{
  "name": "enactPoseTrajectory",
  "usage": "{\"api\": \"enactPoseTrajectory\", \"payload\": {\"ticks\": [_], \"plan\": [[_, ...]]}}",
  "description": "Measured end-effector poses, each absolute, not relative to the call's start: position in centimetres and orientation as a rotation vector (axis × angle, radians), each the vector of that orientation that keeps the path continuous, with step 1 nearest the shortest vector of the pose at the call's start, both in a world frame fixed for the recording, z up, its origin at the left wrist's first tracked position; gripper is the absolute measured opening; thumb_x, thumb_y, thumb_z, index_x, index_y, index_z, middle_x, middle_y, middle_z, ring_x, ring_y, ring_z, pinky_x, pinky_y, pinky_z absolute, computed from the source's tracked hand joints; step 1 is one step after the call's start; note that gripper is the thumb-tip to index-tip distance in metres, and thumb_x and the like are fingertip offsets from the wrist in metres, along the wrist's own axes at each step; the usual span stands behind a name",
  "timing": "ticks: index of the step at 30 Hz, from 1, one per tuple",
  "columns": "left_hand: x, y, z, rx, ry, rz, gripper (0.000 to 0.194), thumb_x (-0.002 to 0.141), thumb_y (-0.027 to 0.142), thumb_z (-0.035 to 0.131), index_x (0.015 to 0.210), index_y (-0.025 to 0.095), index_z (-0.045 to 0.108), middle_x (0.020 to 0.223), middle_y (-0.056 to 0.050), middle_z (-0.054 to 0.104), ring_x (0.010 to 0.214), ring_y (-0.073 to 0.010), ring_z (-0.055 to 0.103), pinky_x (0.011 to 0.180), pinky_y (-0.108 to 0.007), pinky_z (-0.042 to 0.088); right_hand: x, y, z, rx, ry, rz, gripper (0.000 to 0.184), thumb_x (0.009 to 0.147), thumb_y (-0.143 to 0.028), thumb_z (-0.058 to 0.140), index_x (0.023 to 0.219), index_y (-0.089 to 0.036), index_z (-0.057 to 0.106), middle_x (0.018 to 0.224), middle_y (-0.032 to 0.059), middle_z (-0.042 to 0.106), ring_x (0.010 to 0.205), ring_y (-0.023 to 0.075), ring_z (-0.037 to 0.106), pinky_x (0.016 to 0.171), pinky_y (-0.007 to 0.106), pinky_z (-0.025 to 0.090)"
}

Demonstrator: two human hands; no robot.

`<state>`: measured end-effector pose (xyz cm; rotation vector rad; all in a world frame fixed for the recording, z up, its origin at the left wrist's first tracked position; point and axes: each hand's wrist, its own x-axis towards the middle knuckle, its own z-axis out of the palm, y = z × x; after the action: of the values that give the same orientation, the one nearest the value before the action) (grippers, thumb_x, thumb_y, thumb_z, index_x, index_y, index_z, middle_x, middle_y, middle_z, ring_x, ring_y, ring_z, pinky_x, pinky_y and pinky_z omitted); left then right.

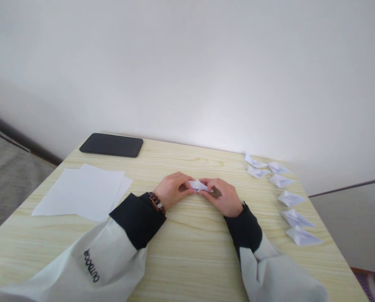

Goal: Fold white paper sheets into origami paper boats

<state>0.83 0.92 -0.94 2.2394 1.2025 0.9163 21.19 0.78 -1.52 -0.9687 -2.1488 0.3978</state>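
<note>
A small white folded paper (198, 185) is pinched between both hands above the middle of the table. My left hand (172, 188), with a beaded bracelet at the wrist, grips its left end between thumb and fingers. On the opposite end, my right hand (223, 196) closes thumb and fingers in the same way. The fingertips hide part of the folds. Several folded paper boats (290, 199) stand along the right side of the table, some bunched together toward the back.
Loose sheets of white paper (80, 193) overlap at the left of the wooden table (193, 260). A black phone (112, 145) lies at the back left corner. Behind the table rises a white wall (187, 75).
</note>
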Motion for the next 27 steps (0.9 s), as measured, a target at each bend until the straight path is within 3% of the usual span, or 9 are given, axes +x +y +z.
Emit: {"api": "enactPoseTrajectory", "payload": {"ticks": [6, 11, 15, 27], "plan": [[0.82, 0.80, -0.70, 2.157, 1.223, 0.878, 0.010, 0.075, 0.022, 0.063, 0.070, 0.018, 0.055, 0.095, -0.001, 0.068, 0.078, -0.0128, 0.062, 0.067, -0.023, 0.048, 21.28, 0.83, -1.88, -0.958, -2.146, 0.383, 0.019, 0.080, -0.029, 0.062, 0.069, -0.022, 0.048, 0.091, 0.0031, 0.070, 0.086, 0.0153, 0.065, 0.073, 0.028, 0.051], [0.86, 0.72, -0.63, 2.166, 1.242, 0.882, 0.012, 0.074, 0.025, 0.063, 0.068, 0.018, 0.054, 0.094, -0.002, 0.068, 0.082, -0.0151, 0.062, 0.073, -0.027, 0.049, 21.27, 0.84, -1.70, -0.970, -2.168, 0.326, 0.014, 0.079, -0.029, 0.063, 0.088, -0.022, 0.055, 0.094, 0.0034, 0.070, 0.083, 0.0155, 0.065, 0.074, 0.028, 0.051], [0.90, 0.70, -0.64, 2.166, 1.230, 0.883, 0.011, 0.075, 0.024, 0.063, 0.068, 0.019, 0.054, 0.094, -0.002, 0.068, 0.082, -0.0148, 0.063, 0.073, -0.026, 0.049, 21.22, 0.83, -1.34, -0.938, -2.214, 0.335, 0.006, 0.081, -0.026, 0.060, 0.084, -0.022, 0.058, 0.097, 0.0033, 0.069, 0.088, 0.0154, 0.063, 0.078, 0.029, 0.051], [1.06, 0.72, -0.57, 2.147, 1.235, 0.878, 0.011, 0.074, 0.025, 0.064, 0.069, 0.019, 0.055, 0.095, -0.001, 0.068, 0.085, -0.0151, 0.062, 0.077, -0.027, 0.048, 21.34, 0.96, -1.57, -0.893, -2.220, 0.312, 0.006, 0.080, -0.022, 0.061, 0.086, -0.021, 0.061, 0.099, 0.0052, 0.067, 0.089, 0.0160, 0.061, 0.079, 0.030, 0.052]]}}
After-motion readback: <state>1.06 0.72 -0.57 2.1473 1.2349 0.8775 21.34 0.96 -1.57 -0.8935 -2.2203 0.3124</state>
